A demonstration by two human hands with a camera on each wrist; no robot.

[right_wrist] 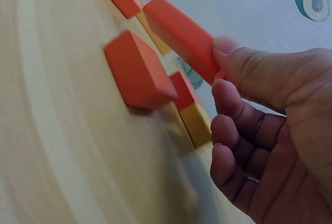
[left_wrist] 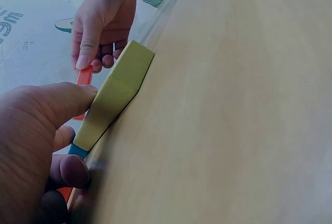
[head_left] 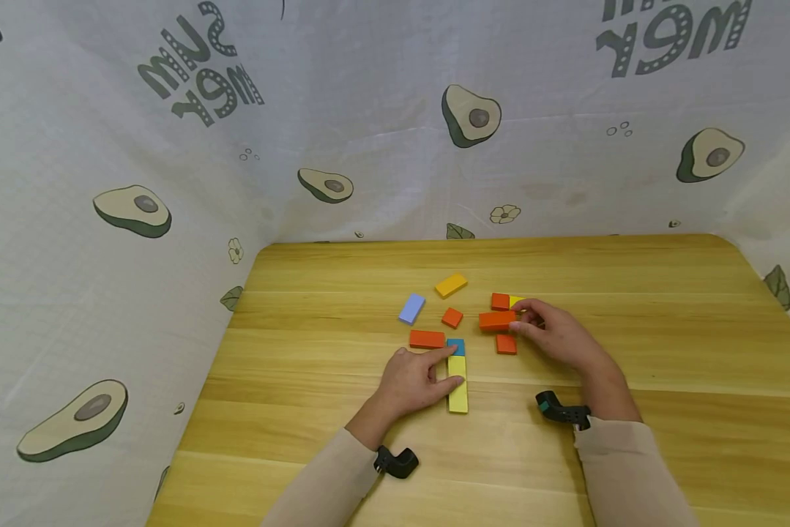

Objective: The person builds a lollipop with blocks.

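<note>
Block in pinch: the right hand (head_left: 556,334) holds an orange block (head_left: 496,320) by one end, thumb against index finger, seemingly raised off the table (head_left: 269,417).
The orange block sits between the far red block (head_left: 500,301) and near red block (head_left: 506,345). The left hand (head_left: 411,382), thumb and index finger spread, touches the yellow block (head_left: 457,401) and blue block (head_left: 460,343), end to end. The step looks like moving one piece while steadying others; next calls for a firm pinch, clear of neighbours.

Beyond the left hand (head_left: 413,379), the cloth (head_left: 368,73) reads "SUM" over "MER", mirrored. Beyond the right hand (head_left: 556,337), mirrored "MER" shows, its upper line cut off.
</note>
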